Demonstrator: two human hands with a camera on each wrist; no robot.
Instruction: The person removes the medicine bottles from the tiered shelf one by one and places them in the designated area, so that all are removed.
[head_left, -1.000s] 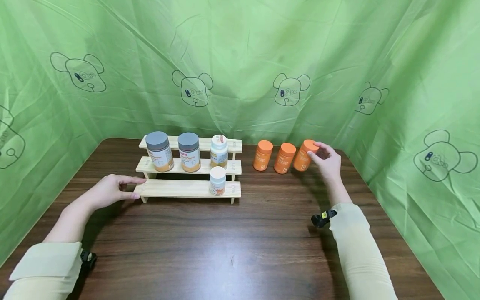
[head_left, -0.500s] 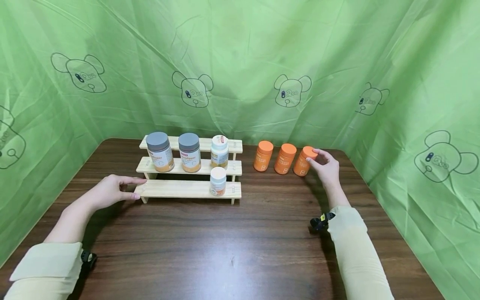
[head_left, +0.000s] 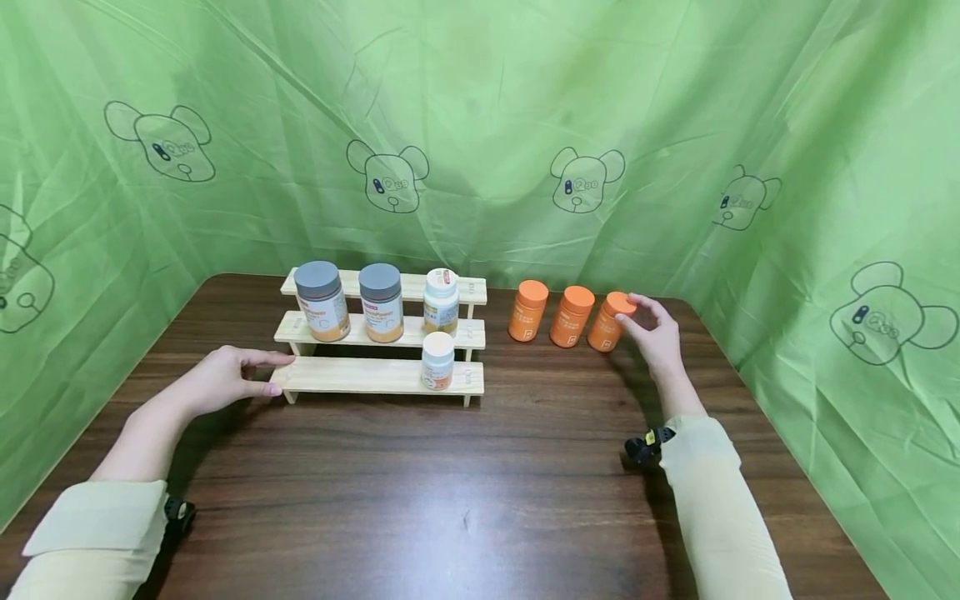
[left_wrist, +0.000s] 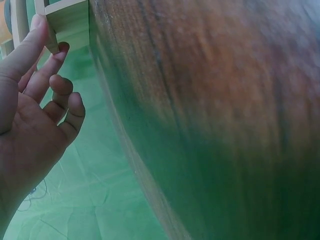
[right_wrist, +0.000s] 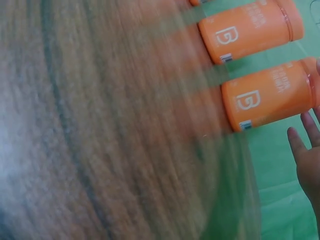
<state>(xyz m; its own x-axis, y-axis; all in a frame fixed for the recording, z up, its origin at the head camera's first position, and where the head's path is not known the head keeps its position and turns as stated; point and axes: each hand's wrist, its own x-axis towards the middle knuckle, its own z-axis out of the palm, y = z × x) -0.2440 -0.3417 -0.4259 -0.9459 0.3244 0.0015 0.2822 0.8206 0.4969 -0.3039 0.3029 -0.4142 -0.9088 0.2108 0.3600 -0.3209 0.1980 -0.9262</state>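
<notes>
Bottle (head_left: 603,330), lid (head_left: 618,302) inside right grip (head_left: 659,340).

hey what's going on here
A person's left hand pinches the left end of the bottom step of a wooden rack, while the right hand holds the rightmost orange bottle by its cap. That bottle stands on the table, in a row with two more orange bottles. On the rack, two grey-lidded jars are on the middle step, and a small white bottle is on the bottom one.
</notes>
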